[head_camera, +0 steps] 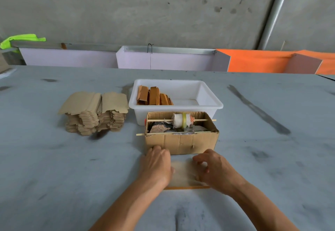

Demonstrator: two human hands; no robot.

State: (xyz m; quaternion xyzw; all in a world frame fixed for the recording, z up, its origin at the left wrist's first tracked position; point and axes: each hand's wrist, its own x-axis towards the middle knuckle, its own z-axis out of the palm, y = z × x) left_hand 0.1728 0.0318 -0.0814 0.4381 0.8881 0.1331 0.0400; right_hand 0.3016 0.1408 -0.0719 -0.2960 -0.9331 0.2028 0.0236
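Head view, single moment.

- Flat cardboard piece [183, 171]: lies on the grey counter [63, 167], near centre, just on the near side of the open cardboard box [181, 142]. Pale top face, blurred; an orange edge shows along its near side.
- Left hand [155, 163]: palm down over the left end of the piece, fingers bent down at the far-left corner, close to the box's near wall. Its fingertips are hidden, so I cannot tell whether it grips or only presses.
- Right hand [215, 169]: on the right end of the piece, fingers curled with the tips on the top face, thumb pointing left. With the blur I cannot tell a pinch from plain contact.
- Both forearms enter from the near edge.

Surroundings:
- The box holds a white spool [182, 121] with a yellow-green band, threaded on a thin stick [199, 120] that spans the box; a second stick lies across its near rim. Grey and brown scraps lie under the spool.
- White tub [212, 102]: just beyond the box, touching or nearly touching it. Orange-brown folded pieces [154, 97] stand in its left half.
- Stack of tan flat blanks [94, 112]: left of the tub, apart from it.
- Far edge: pale panels, an orange sheet [257, 61] at right, a bright green cloth [21, 39] at far left, and a concrete wall behind.
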